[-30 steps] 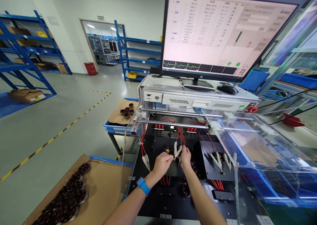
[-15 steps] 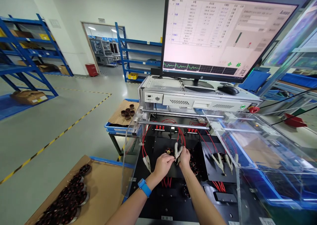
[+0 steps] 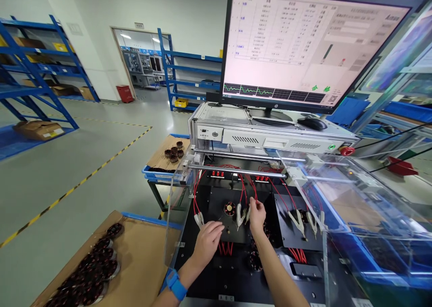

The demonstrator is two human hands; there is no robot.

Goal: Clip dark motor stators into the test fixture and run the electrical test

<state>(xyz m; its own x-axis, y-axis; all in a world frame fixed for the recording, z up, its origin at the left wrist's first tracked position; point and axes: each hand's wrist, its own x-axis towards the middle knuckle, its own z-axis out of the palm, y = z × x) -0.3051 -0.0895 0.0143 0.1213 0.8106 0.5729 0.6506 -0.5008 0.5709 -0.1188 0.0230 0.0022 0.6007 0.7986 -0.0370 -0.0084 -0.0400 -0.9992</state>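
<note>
The right hand (image 3: 257,212) has its fingers closed on a white clip (image 3: 248,214). The left hand (image 3: 209,240), fingers curled together, hovers near the front left corner of the black plate (image 3: 216,199); a wound coil (image 3: 229,208) sits mid-plate.

Bright blue band, strap-like, around left wrist (image 3: 176,285); forearms bare, sleeveless; both hands gloveless.
</note>
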